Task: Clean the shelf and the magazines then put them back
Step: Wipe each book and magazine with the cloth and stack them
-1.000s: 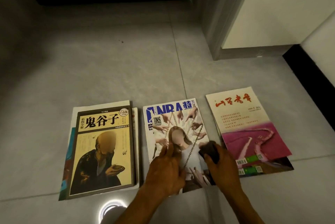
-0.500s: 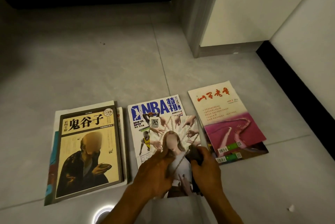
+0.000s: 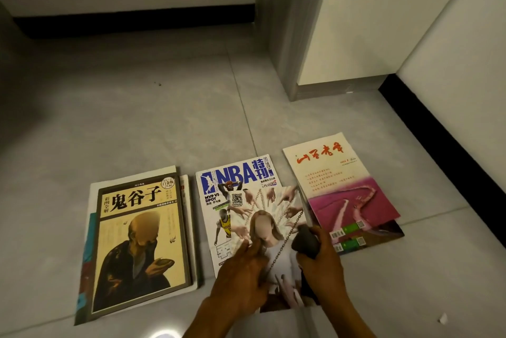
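Observation:
Three piles of reading matter lie on the grey tiled floor. A yellow book tops the left pile. In the middle, a magazine with a woman and chains on its cover lies on an NBA magazine. A pink and white magazine tops the right pile. My left hand presses on the chain-cover magazine's lower part. My right hand grips a dark cloth at that magazine's right edge.
A grey door frame and a white door stand behind the piles. A white wall with a black skirting board runs along the right. A small white scrap lies on the floor at the lower right.
The chain-cover magazine has slid down toward me under my hands, uncovering the NBA magazine beneath. The view has shifted to the right.

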The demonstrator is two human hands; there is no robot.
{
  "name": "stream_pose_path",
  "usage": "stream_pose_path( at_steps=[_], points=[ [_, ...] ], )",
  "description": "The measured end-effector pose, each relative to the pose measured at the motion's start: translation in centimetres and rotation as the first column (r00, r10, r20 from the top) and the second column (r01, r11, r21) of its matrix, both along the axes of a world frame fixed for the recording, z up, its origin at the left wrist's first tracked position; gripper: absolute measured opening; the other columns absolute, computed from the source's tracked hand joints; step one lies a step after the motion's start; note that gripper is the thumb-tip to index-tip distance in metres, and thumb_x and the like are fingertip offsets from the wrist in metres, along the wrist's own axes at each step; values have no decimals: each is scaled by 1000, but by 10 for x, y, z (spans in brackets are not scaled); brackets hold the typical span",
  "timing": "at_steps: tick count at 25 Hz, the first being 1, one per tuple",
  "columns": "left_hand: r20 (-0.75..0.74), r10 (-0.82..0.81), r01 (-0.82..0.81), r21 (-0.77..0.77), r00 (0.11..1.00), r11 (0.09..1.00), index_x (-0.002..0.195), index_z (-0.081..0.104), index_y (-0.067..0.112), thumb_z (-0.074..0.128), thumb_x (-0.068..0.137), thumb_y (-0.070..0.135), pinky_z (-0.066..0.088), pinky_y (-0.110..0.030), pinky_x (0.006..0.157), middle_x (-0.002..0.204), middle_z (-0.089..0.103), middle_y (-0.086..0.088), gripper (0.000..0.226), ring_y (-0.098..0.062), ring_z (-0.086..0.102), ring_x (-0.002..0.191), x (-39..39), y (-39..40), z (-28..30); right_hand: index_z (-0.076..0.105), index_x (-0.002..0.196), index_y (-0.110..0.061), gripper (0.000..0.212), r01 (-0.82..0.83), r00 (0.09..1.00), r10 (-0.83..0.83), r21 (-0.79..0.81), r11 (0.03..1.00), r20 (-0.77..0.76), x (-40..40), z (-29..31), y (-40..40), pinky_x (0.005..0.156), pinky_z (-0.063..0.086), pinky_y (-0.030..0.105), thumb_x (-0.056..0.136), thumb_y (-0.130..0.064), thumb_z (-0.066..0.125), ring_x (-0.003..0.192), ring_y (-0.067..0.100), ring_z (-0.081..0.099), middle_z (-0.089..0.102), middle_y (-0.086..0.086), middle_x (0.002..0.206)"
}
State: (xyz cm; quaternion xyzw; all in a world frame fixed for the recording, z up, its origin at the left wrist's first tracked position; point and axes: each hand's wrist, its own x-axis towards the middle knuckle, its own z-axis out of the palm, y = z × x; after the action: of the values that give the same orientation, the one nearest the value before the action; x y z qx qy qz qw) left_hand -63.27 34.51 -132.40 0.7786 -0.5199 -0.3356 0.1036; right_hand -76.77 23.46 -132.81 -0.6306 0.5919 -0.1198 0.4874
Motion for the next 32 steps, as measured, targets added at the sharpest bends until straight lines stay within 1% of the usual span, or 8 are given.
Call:
stream_pose_path(
  at_steps=[3, 6, 11, 14, 17, 20, 26, 32],
  points=[
    [-148, 166, -187, -145, 975, 972, 129, 52, 36, 61, 90, 33, 35, -21, 107, 146, 36, 20, 40, -3, 42, 124, 7, -3, 6, 58, 121, -20, 49, 54, 994, -69, 174, 983, 84, 5, 30, -34, 70, 55, 37, 81, 7, 63, 82, 25, 63, 64, 7, 99],
    [-21, 317, -310, -284, 948, 907, 129, 53, 30, 60, 92, 27, 34, -13, 97, 134, 50, 14, 38, -6, 48, 119, 19, -3, 8, 55, 122, -24, 37, 25, 1000, -24, -249, 968, 7, 10, 87, -71, 82, 51, 34, 90, -7, 62, 96, 18, 59, 60, -6, 108],
    [71, 342, -324, -187, 937, 927, 134, 52, 30, 59, 91, 33, 36, -31, 108, 143, 48, 6, 44, -17, 44, 130, 14, 14, -15, 48, 131, -20, 48, -96, 949, -188, -801, 591, -253, -3, 125, -113, 77, 52, 45, 88, -13, 68, 82, 28, 62, 65, 7, 98],
    [177, 320, -297, -144, 931, 944, 123, 62, 26, 57, 83, 41, 44, -41, 100, 134, 57, -1, 43, -25, 53, 122, 14, 21, -22, 44, 128, -28, 37, -251, 925, -23, -654, 714, -380, -7, 75, -126, 72, 55, 40, 94, -23, 59, 85, 24, 62, 63, 7, 107],
    [218, 296, -277, -114, 930, 954, 112, 67, 20, 46, 79, 50, 54, -44, 83, 120, 65, -7, 49, -29, 65, 106, 15, 23, -23, 47, 129, -22, 35, -418, 858, 319, -187, 889, -402, -12, 15, -118, 87, 47, 33, 96, -22, 56, 107, 25, 57, 55, 4, 119],
    [207, 320, -300, -121, 925, 946, 122, 64, 16, 35, 83, 55, 50, -44, 90, 127, 62, -11, 62, -33, 62, 113, 22, 28, -28, 52, 126, -15, 32, -247, 946, 197, -180, 952, -259, -3, -5, -101, 89, 46, 35, 95, -21, 58, 110, 30, 57, 58, 10, 117],
    [162, 372, -363, -87, 914, 928, 140, 47, 17, 9, 91, 68, 35, -37, 101, 143, 48, -9, 80, -28, 50, 128, 29, 30, -32, 39, 130, -21, 51, -366, 931, 306, -491, 791, -200, 59, 10, -72, 72, 52, 25, 87, -9, 63, 97, 15, 56, 48, 5, 127],
    [111, 422, -410, -114, 900, 905, 143, 39, 28, 48, 91, 57, 26, -42, 118, 160, 16, -1, 60, -25, 15, 148, 36, 20, -41, 35, 147, -9, 62, -686, 711, 493, -343, 641, -501, 93, -50, 9, 116, 21, 44, 101, -46, 16, 142, 32, 31, 28, 13, 155]
  ],
)
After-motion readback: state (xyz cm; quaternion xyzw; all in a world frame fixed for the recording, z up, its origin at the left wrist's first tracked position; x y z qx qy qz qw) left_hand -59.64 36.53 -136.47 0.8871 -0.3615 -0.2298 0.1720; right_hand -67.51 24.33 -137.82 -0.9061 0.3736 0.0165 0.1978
